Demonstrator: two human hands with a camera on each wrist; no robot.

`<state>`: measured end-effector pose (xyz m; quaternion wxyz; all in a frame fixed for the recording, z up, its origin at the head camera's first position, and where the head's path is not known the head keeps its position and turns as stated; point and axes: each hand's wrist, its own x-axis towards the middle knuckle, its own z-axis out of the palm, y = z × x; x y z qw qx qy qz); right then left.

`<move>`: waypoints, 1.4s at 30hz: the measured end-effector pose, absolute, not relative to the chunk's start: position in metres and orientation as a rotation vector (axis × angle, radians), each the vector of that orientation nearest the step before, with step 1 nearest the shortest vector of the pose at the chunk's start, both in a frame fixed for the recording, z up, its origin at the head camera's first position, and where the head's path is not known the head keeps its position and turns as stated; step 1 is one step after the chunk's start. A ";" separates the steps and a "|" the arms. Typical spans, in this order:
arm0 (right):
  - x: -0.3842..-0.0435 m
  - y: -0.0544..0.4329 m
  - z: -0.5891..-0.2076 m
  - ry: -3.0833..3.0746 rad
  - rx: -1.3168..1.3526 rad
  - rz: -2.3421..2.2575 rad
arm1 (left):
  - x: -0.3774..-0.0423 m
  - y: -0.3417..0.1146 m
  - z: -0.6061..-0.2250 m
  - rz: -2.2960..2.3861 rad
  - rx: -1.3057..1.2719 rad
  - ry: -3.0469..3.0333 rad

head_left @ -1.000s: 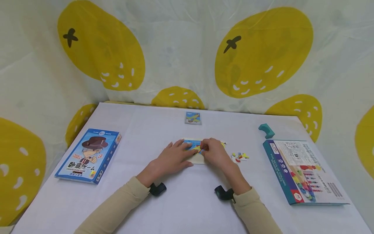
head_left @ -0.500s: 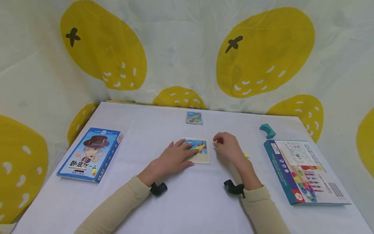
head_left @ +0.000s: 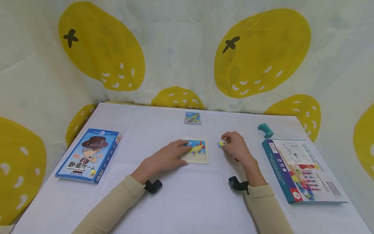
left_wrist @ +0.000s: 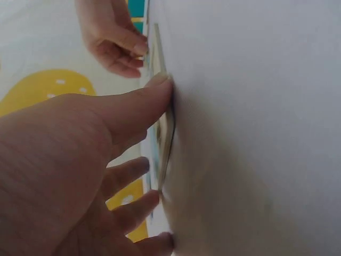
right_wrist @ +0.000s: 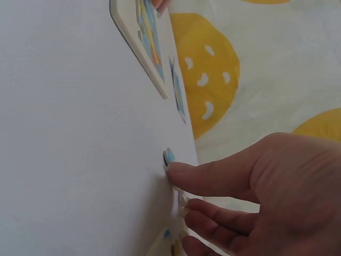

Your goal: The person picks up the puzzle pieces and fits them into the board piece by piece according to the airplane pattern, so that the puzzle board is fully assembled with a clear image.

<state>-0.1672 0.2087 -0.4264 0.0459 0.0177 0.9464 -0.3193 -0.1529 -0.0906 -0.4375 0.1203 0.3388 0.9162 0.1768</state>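
Observation:
A small square jigsaw board point(head_left: 199, 161) with a pale frame lies mid-table, its upper part filled with a yellow and red airplane on blue. My left hand point(head_left: 168, 157) rests on the board's left side, fingers stretched out and thumb at the near edge point(left_wrist: 166, 133). To the right of the board, my right hand point(head_left: 237, 148) pinches a blue and yellow puzzle piece point(head_left: 220, 144) between thumb and fingers, low over the tabletop. The right wrist view shows the thumb against that piece point(right_wrist: 169, 155). Other loose pieces point(right_wrist: 160, 244) lie under the right hand, mostly hidden by it.
A small airplane picture card point(head_left: 193, 118) lies behind the board. At the left is a blue game box point(head_left: 87, 156). A teal curved block point(head_left: 265, 130) and a flat white and teal box point(head_left: 305, 172) are at the right. A fruit-print cloth hangs behind.
My right hand has left the board, moved right to the loose pieces and now pinches one. My left hand has slid slightly left, uncovering more of the airplane picture.

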 end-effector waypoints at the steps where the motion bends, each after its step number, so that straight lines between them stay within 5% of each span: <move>1: -0.168 0.209 -0.427 2.885 0.050 -0.978 | -0.154 -0.093 -0.437 0.528 0.976 2.671; 42: -0.169 0.233 -0.426 2.745 0.244 -1.146 | -0.155 -0.105 -0.425 0.560 0.923 2.618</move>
